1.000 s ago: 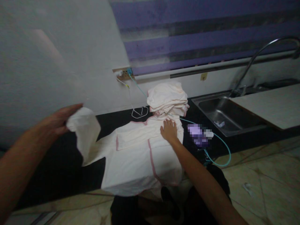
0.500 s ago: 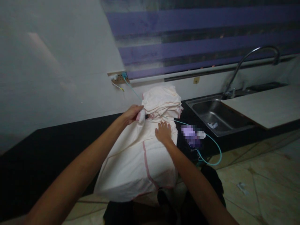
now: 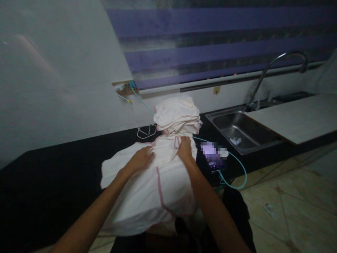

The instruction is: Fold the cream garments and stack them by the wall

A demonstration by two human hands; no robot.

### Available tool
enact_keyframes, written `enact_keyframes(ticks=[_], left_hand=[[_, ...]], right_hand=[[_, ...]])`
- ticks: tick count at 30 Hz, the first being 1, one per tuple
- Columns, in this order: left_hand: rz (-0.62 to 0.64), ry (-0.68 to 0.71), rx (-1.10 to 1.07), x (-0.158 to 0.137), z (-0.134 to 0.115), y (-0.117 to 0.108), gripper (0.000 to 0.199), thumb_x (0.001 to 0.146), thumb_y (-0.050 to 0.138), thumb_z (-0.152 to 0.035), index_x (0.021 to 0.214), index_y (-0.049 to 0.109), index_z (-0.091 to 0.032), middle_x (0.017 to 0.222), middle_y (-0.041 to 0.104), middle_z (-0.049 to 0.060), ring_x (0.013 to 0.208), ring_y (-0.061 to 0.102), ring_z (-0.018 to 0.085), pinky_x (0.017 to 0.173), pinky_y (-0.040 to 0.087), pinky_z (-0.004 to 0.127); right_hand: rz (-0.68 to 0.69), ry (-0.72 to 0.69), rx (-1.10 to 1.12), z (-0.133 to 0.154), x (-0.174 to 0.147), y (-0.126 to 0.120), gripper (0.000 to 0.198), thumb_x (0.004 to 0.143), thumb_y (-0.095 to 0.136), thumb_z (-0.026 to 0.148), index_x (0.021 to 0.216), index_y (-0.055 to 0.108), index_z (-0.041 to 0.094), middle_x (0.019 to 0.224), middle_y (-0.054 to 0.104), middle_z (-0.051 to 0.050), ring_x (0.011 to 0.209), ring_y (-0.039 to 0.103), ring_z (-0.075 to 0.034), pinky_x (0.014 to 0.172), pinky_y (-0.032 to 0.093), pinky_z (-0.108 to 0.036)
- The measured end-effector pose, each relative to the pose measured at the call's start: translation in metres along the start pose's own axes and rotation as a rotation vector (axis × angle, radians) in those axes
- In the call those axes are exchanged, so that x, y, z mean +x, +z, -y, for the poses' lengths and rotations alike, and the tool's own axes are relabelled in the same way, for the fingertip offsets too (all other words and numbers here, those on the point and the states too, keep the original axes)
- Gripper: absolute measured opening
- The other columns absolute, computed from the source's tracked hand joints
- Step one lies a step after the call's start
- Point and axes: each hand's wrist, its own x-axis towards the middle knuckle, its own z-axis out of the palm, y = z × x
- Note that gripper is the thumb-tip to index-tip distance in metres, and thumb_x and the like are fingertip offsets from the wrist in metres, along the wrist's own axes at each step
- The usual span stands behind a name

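A white cloth (image 3: 173, 182) with pink trim lies over the counter and hangs down past its front edge. My left hand (image 3: 142, 158) rests on its left part, fingers stretched out and apart, holding nothing. At the cloth's upper right, my right hand (image 3: 185, 149) has its fingers bent around a pink-edged bit of the fabric; the fingertips are partly hidden. Just behind, against the wall side, sits a pile of folded white cloths (image 3: 176, 114) with similar pink edges.
On the dark counter (image 3: 65, 165), a blurred-out phone (image 3: 212, 158) with a teal cable (image 3: 246, 172) lies right of the cloth. A white cord (image 3: 146, 133) is left of the pile. Further right are a steel sink (image 3: 244, 128), a faucet (image 3: 279, 56) and a pale board (image 3: 297, 119).
My left hand has let go of the lifted cloth edge and come down nearer; that side now lies spread leftward. My right hand's fingers have gone from flat to bent at the pink edge.
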Motion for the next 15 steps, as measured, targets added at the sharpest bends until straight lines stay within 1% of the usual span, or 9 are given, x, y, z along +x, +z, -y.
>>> enact_keyframes(ticks=[2,3,4,5,7,9,10,13,15], left_hand=[[-0.047,-0.048,0.145,-0.02,0.021,0.018,0.075,0.09,0.056,-0.06,0.148,0.059,-0.013,0.166,0.045,0.023,0.156,0.033,0.047,0.129,0.019,0.067],[-0.074,-0.07,0.246,-0.027,0.029,0.027,0.073,0.094,0.05,-0.059,0.154,0.055,-0.018,0.17,0.038,0.02,0.159,0.027,0.048,0.127,0.017,0.072],[-0.1,-0.083,0.354,-0.033,0.036,0.036,0.07,0.098,0.043,-0.058,0.159,0.05,-0.023,0.174,0.033,0.016,0.16,0.022,0.049,0.125,0.016,0.077],[-0.122,-0.088,0.458,-0.037,0.041,0.043,0.069,0.102,0.035,-0.057,0.163,0.045,-0.028,0.177,0.028,0.012,0.161,0.019,0.049,0.123,0.016,0.08],[-0.14,-0.086,0.593,-0.041,0.047,0.054,0.069,0.104,0.026,-0.059,0.167,0.035,-0.033,0.179,0.022,0.008,0.162,0.016,0.051,0.12,0.018,0.083],[-0.141,-0.081,0.641,-0.04,0.049,0.058,0.07,0.105,0.025,-0.061,0.169,0.031,-0.035,0.18,0.019,0.007,0.161,0.016,0.051,0.12,0.02,0.082],[-0.144,-0.08,0.65,-0.04,0.049,0.058,0.07,0.105,0.025,-0.062,0.169,0.03,-0.035,0.18,0.019,0.007,0.161,0.017,0.051,0.12,0.021,0.082],[-0.154,-0.07,0.647,-0.041,0.048,0.055,0.07,0.105,0.025,-0.062,0.169,0.029,-0.035,0.179,0.02,0.006,0.162,0.018,0.049,0.122,0.022,0.079],[-0.15,-0.052,0.63,-0.044,0.049,0.051,0.068,0.105,0.026,-0.06,0.168,0.032,-0.035,0.179,0.022,0.005,0.163,0.019,0.046,0.124,0.023,0.076]], right_hand=[[-0.044,0.127,0.046,0.004,0.008,-0.016,0.058,0.086,0.042,0.002,0.142,0.06,0.004,0.136,0.063,-0.022,0.134,0.055,-0.03,0.117,0.044,-0.041],[-0.067,0.16,0.066,0.01,0.009,-0.024,0.061,0.086,0.04,0.001,0.145,0.058,0.004,0.14,0.06,-0.022,0.138,0.052,-0.029,0.12,0.041,-0.04],[-0.083,0.149,0.08,0.018,0.008,-0.031,0.063,0.088,0.038,0.002,0.149,0.054,0.005,0.146,0.057,-0.022,0.142,0.048,-0.028,0.123,0.038,-0.039],[-0.088,0.094,0.088,0.028,0.006,-0.036,0.064,0.09,0.038,0.003,0.153,0.05,0.006,0.152,0.053,-0.021,0.147,0.043,-0.027,0.126,0.035,-0.04],[-0.05,-0.088,0.109,0.053,-0.004,-0.041,0.061,0.097,0.039,0.011,0.158,0.046,0.009,0.16,0.048,-0.018,0.152,0.037,-0.026,0.129,0.031,-0.04],[0.055,-0.284,0.114,0.073,-0.016,-0.036,0.055,0.103,0.043,0.021,0.157,0.046,0.012,0.162,0.047,-0.016,0.152,0.038,-0.026,0.127,0.035,-0.041],[0.122,-0.333,0.097,0.079,-0.022,-0.03,0.053,0.105,0.046,0.027,0.156,0.048,0.013,0.162,0.049,-0.016,0.151,0.041,-0.028,0.125,0.038,-0.044],[0.283,-0.285,-0.013,0.073,-0.034,-0.009,0.052,0.109,0.047,0.042,0.154,0.053,0.016,0.162,0.051,-0.016,0.151,0.043,-0.034,0.124,0.037,-0.053],[0.321,-0.252,-0.066,0.056,-0.036,0.0,0.054,0.11,0.044,0.047,0.155,0.054,0.019,0.166,0.048,-0.013,0.155,0.039,-0.035,0.127,0.032,-0.054]])
